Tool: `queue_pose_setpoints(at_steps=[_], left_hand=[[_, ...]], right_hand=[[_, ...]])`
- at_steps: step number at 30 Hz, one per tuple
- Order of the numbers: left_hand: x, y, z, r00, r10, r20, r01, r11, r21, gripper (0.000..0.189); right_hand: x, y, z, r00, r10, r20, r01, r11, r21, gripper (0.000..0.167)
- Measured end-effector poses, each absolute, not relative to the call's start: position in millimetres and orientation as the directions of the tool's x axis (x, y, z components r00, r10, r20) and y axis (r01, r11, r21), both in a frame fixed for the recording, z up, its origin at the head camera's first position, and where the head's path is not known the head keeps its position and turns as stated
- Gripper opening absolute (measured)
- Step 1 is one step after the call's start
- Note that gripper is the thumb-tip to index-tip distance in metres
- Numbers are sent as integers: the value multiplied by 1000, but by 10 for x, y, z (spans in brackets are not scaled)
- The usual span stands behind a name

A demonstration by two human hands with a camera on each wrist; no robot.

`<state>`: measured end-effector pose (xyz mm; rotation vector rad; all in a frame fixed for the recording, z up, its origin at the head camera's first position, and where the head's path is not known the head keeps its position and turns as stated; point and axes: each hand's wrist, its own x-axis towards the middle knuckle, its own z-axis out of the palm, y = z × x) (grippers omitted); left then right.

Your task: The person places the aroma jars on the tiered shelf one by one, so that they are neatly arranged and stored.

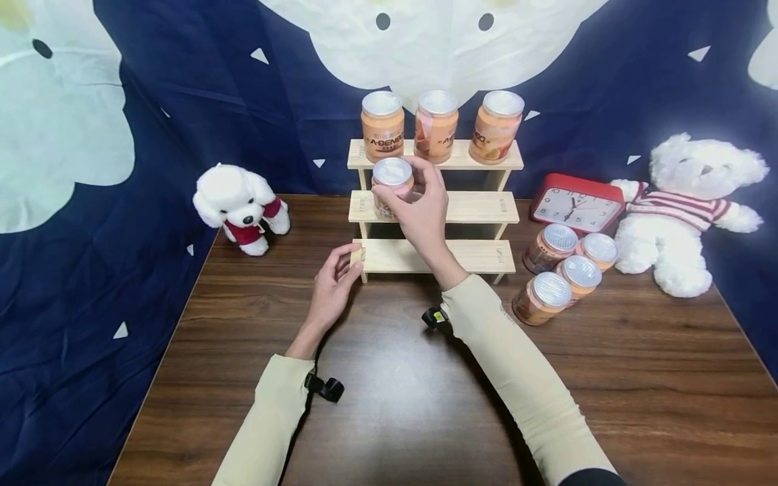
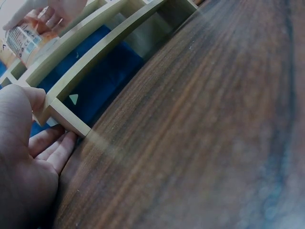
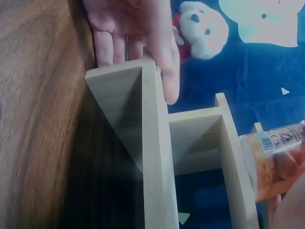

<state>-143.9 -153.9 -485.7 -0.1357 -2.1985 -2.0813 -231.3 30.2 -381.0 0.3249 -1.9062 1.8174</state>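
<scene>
A three-step wooden display rack (image 1: pixel 434 256) stands on the table. My right hand (image 1: pixel 423 206) grips a jar (image 1: pixel 392 172) with orange contents and a silver lid, upright at the left end of the middle step. In the right wrist view the base of this jar (image 3: pixel 271 157) is at the step, seemingly touching it. My left hand (image 1: pixel 331 287) holds the left end of the bottom step, its thumb on the top board and its fingers against the side, as the left wrist view shows. Three similar jars (image 1: pixel 436 128) stand in a row on the top step.
Several more jars (image 1: pixel 550 290) stand grouped on the table (image 1: pixel 389 405) right of the rack. Behind them are a red alarm clock (image 1: pixel 577 202) and a white teddy bear (image 1: pixel 681 209). A white toy dog (image 1: pixel 240 206) sits left of the rack. A dark blue patterned cloth (image 1: pixel 243 101) hangs behind.
</scene>
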Motion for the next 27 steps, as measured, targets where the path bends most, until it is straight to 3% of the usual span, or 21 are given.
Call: queue_pose_setpoints(at_steps=[10,27], left_hand=[[-1434,-1538,-4848,-991,-16,135,134,59,989,39],[-1445,-1529,-4867,-990,-17,142,140,64,988,39]], right_hand=[[-2347,190,-3841,-823,226,522,-494,170,-853,66],[-2345,136,-3818,-822,254,510,-470,204,-859,71]])
